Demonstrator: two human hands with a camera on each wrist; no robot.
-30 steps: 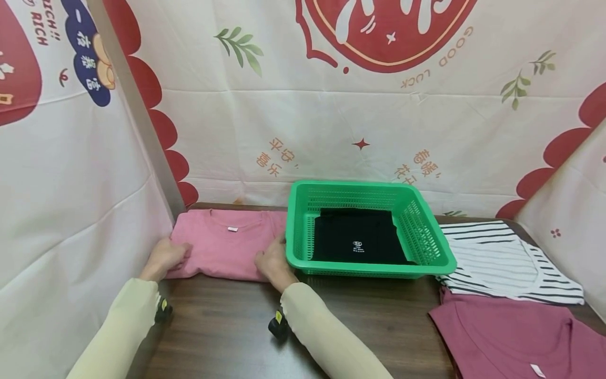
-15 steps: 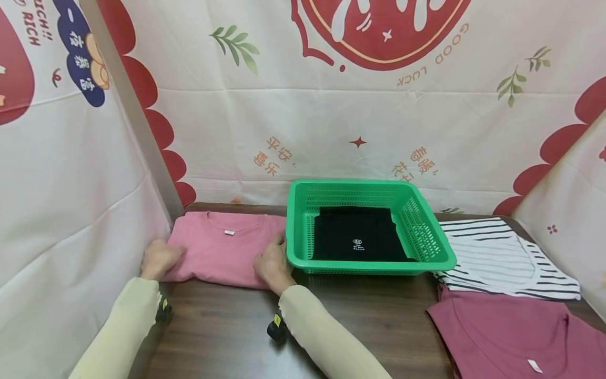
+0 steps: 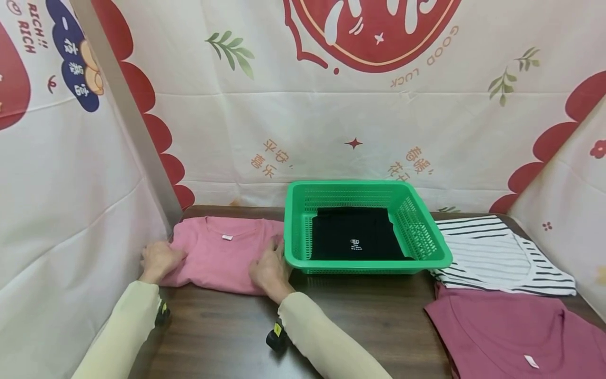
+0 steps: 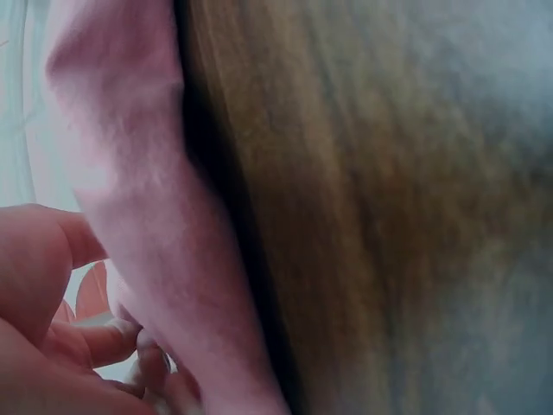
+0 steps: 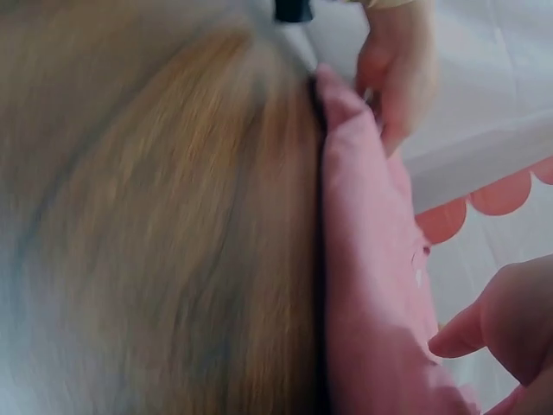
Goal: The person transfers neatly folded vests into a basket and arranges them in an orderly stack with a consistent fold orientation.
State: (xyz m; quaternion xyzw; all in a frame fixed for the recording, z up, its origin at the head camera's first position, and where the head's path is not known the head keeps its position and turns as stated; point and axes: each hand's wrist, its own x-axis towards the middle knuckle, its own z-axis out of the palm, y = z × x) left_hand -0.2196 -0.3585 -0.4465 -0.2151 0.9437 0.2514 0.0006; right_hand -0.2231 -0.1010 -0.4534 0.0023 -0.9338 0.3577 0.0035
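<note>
A folded pink T-shirt (image 3: 220,263) lies on the table left of the green basket, its neckline with a white label toward the back. My left hand (image 3: 161,260) grips its left end, thumb on top; in the left wrist view the fingers of the left hand (image 4: 60,320) curl at the cloth's edge. At the other end my right hand (image 3: 271,269) holds the shirt close beside the basket. The thumb of the right hand (image 5: 510,324) rests against the pink cloth in the right wrist view, where its other fingers are mostly out of sight.
The green basket (image 3: 369,267) holds a folded black garment (image 3: 352,234). To its right lie a black-and-white striped shirt (image 3: 497,258) and a maroon shirt (image 3: 511,326). Printed cloth (image 3: 227,131) hangs behind and on both sides of the brown table (image 3: 222,337).
The pink T-shirt has slid slightly toward me along the table, with both hands on its ends. The head view has shifted a little; the basket and other shirts stay put.
</note>
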